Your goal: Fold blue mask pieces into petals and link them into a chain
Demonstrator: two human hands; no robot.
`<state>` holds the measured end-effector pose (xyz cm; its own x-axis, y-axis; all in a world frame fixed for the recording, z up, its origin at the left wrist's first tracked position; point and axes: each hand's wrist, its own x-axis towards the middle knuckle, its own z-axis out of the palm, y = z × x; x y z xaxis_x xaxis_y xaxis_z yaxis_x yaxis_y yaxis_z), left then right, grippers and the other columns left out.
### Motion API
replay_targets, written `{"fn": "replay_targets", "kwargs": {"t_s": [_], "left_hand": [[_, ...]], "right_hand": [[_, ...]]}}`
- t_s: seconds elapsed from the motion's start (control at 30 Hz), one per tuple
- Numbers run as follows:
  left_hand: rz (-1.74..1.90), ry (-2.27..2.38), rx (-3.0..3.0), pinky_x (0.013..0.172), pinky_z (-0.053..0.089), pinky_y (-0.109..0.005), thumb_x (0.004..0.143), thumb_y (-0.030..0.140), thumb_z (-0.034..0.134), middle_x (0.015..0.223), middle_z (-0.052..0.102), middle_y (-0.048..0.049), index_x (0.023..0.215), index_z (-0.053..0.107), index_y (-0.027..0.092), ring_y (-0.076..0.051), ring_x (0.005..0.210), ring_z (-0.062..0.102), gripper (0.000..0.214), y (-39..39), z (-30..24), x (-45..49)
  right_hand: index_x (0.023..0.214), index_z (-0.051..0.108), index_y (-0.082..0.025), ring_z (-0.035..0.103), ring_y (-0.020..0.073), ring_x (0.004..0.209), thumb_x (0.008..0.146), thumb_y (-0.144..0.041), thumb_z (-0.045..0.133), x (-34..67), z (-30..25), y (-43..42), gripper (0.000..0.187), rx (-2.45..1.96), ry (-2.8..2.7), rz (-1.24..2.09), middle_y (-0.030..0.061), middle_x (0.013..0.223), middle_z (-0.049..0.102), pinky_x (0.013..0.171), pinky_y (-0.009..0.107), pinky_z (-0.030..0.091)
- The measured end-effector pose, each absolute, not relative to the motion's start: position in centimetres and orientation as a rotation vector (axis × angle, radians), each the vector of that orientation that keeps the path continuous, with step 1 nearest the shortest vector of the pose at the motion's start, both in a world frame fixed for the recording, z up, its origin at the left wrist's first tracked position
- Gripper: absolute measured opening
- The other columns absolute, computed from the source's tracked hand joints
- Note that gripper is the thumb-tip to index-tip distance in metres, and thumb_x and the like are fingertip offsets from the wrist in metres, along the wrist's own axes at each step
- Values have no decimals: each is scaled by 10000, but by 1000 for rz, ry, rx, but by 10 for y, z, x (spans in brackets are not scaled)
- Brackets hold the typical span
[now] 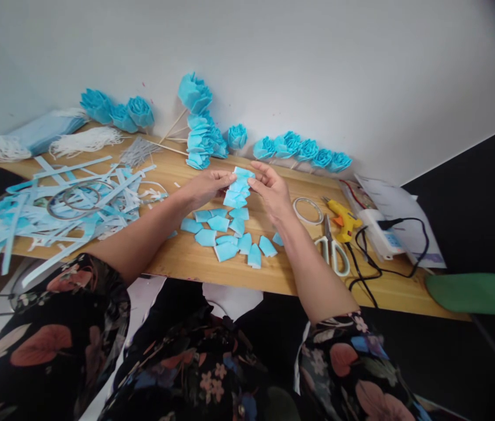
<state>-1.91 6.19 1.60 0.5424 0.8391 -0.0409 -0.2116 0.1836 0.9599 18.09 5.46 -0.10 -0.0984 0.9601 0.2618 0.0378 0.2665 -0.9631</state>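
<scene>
wall [318,58]: plain white | table [239,275]: light wood, set against wall | floor [471,193]: dark, at right

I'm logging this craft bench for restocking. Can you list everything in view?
folded pieces: one chain, light blue, held between both hands
loose pieces: about a dozen, light blue, table centre
flowers: many, blue, along the wall
scraps: one pile, blue, table left
scissors: one, white handles, right of loose pieces
glue gun: one, yellow, beside scissors
table: one, wooden, under everything
left hand: one, pinching the chain
right hand: one, pinching the chain
</scene>
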Motion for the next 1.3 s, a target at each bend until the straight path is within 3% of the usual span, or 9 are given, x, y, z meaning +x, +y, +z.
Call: {"fn": "replay_targets", "kwargs": {"t_s": [0.13,0.27,0.37,0.5,0.9,1.1,1.3], "left_hand": [[819,655,1160,700,516,-255,870,467,783,699,685,-24,785,693,126,-114,629,617,363,63,16,-20],[872,699,1167,695,509,-265,869,607,729,812,740,-79,908,734,127,-146,704,664,482,70,14,-23],[907,743,1197,663,491,-259,772,647,794,802,734,-82,877,744,112,-139,679,649,548,74,11,-26],[908,763,1241,655,478,-267,667,585,877,710,684,-39,757,715,119,-122,636,602,501,74,10,-27],[925,854,1292,608,422,-259,658,478,858,625,635,-1,708,680,142,-102,573,547,384,81,1,-29],[943,901,1308,589,400,-248,671,460,836,605,628,0,721,692,141,-98,564,538,354,76,8,-31],[956,939,1282,579,405,-249,646,464,831,600,614,15,714,677,150,-90,542,512,356,74,13,-32]], "right_hand": [[1251,636,-301,725,229,872,731,-655,808,182,-2,56,652,-1017,-1449,1040,15,918,757,887,454,618],[1244,634,-294,721,230,875,708,-659,822,185,-3,57,675,-1030,-1395,1015,14,921,753,902,452,613],[1251,632,-284,721,238,892,721,-666,807,184,-4,58,676,-1026,-1419,1000,25,933,749,894,449,608],[1250,623,-278,715,229,891,744,-646,794,181,-5,58,649,-1022,-1441,998,20,916,741,886,430,599],[1244,659,-261,681,187,826,742,-462,832,179,-1,51,568,-1008,-1361,1111,-9,849,701,879,379,590],[1246,698,-260,698,205,942,765,-497,819,182,5,48,549,-1024,-1349,1149,17,964,742,994,423,570],[1239,722,-274,689,193,934,847,-530,747,183,6,46,469,-1036,-1331,1176,15,972,748,1019,431,556]]}}
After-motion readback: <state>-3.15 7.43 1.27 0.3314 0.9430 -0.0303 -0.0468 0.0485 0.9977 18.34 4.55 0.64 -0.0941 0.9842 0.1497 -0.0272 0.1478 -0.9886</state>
